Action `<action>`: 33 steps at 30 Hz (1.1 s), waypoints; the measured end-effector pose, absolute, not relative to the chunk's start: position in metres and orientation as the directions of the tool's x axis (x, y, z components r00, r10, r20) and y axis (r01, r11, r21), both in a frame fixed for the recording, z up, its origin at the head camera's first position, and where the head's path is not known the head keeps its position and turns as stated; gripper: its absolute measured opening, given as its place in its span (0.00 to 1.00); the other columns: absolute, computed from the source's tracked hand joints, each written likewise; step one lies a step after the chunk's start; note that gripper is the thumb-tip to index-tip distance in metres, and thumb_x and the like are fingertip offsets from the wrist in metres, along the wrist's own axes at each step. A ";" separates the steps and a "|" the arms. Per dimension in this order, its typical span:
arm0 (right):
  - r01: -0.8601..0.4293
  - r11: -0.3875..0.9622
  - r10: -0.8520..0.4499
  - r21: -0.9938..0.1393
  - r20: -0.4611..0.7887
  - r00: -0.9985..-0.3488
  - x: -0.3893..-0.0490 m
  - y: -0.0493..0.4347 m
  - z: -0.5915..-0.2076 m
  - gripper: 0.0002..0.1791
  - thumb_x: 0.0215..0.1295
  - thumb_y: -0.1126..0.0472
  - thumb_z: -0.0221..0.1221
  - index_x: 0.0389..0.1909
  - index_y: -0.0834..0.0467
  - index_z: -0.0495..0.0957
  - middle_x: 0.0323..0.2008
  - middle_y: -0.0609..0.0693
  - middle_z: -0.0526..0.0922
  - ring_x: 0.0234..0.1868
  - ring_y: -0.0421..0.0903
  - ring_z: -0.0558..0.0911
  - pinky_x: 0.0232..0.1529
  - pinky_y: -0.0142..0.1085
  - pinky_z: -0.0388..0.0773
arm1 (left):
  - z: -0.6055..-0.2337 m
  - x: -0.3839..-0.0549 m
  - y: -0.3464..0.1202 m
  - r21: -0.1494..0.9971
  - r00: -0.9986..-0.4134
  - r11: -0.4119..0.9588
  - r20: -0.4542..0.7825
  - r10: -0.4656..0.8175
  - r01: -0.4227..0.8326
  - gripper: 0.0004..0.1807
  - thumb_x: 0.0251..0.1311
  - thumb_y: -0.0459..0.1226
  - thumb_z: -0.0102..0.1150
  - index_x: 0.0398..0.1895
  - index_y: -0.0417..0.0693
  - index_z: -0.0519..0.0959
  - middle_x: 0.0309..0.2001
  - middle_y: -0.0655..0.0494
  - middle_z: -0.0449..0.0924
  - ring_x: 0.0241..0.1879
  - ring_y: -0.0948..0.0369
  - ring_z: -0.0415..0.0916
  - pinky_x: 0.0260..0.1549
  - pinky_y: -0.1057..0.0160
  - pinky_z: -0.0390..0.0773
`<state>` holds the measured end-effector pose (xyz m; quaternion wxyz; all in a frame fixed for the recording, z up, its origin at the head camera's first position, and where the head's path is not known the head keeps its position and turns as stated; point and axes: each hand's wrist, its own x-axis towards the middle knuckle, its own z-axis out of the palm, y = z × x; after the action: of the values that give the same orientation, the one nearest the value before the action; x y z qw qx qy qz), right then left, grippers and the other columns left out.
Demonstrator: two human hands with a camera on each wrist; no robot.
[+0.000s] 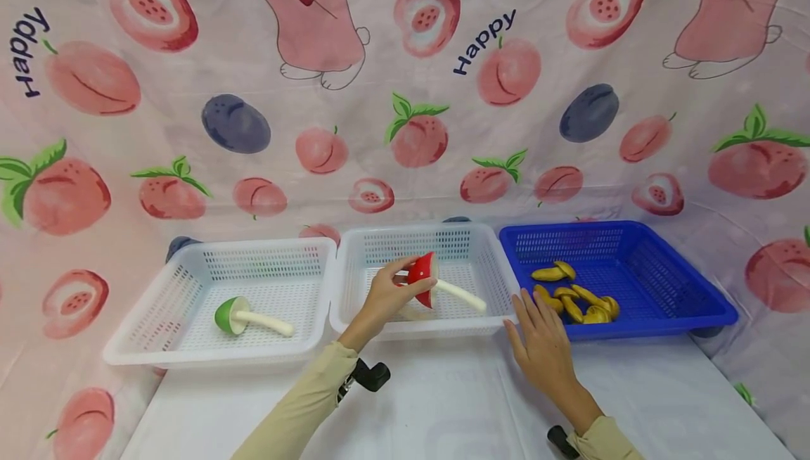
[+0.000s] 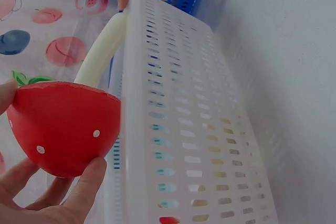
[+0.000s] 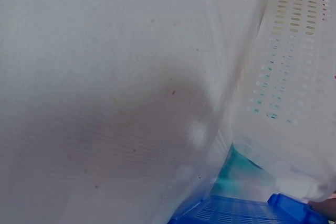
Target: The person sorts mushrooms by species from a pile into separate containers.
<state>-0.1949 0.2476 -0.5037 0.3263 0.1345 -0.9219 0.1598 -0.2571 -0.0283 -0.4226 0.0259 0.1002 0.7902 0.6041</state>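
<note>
My left hand (image 1: 386,295) grips a red toy mushroom (image 1: 422,278) by its white-dotted cap, above the near side of the middle white basket (image 1: 418,330). The mushroom's pale stem points right and slightly down. Up close in the left wrist view, thumb and fingers curl round the red cap (image 2: 65,129), with the stem (image 2: 102,51) beyond it beside the basket rim. My right hand (image 1: 543,347) rests with fairly straight fingers where the middle basket meets the blue basket (image 1: 652,328); the right wrist view shows only a sliver of it.
On the left, another white basket (image 1: 221,359) holds a green-capped toy mushroom (image 1: 233,316). Several yellow-brown toy mushrooms (image 1: 595,302) lie in the blue basket's left part. The baskets stand in a row on a white-covered table (image 1: 430,404), before a fruit-print cloth (image 1: 373,122).
</note>
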 end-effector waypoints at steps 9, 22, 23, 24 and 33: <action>-0.359 0.910 -0.143 -0.210 0.653 -0.744 -0.196 0.248 -0.504 0.30 0.65 0.54 0.56 0.63 0.66 0.68 0.64 0.64 0.67 0.67 0.63 0.61 0.68 0.55 0.50 | -0.432 -0.261 -0.016 0.939 -0.988 0.340 0.008 0.151 0.060 0.36 0.49 0.51 0.69 0.63 0.54 0.72 0.56 0.54 0.73 0.47 0.55 0.73 0.36 0.61 0.82; -0.358 0.908 -0.139 -0.217 0.652 -0.746 -0.197 0.248 -0.504 0.30 0.65 0.54 0.56 0.64 0.65 0.67 0.64 0.64 0.67 0.67 0.62 0.60 0.68 0.55 0.50 | -0.440 -0.265 -0.005 0.922 -0.983 0.386 -0.057 0.177 0.017 0.37 0.48 0.49 0.70 0.64 0.52 0.70 0.59 0.51 0.71 0.53 0.52 0.69 0.44 0.56 0.80; -0.357 0.908 -0.138 -0.218 0.650 -0.747 -0.197 0.248 -0.504 0.30 0.65 0.54 0.56 0.64 0.65 0.67 0.64 0.64 0.67 0.67 0.62 0.60 0.68 0.55 0.50 | -0.440 -0.265 -0.004 0.921 -0.983 0.389 -0.056 0.176 0.017 0.37 0.49 0.49 0.70 0.64 0.52 0.70 0.60 0.51 0.70 0.54 0.52 0.68 0.44 0.56 0.80; -0.356 0.908 -0.137 -0.219 0.649 -0.748 -0.197 0.248 -0.504 0.30 0.64 0.55 0.57 0.64 0.65 0.67 0.64 0.64 0.67 0.67 0.62 0.60 0.68 0.55 0.50 | -0.441 -0.265 -0.003 0.920 -0.983 0.392 -0.056 0.176 0.018 0.37 0.49 0.49 0.70 0.64 0.51 0.70 0.60 0.50 0.70 0.54 0.52 0.68 0.44 0.56 0.80; -0.360 0.909 -0.140 -0.212 0.657 -0.741 -0.197 0.247 -0.504 0.30 0.63 0.55 0.57 0.63 0.65 0.68 0.63 0.64 0.68 0.67 0.63 0.61 0.68 0.56 0.51 | -0.443 -0.269 0.001 0.869 -0.980 0.495 -0.082 0.181 0.019 0.37 0.52 0.47 0.68 0.65 0.47 0.67 0.57 0.47 0.70 0.53 0.51 0.68 0.47 0.51 0.78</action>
<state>-0.1966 0.2470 -0.5036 0.3332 0.1362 -0.9183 0.1649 -0.2686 0.0014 -0.4433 0.0813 0.0582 0.8607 0.4993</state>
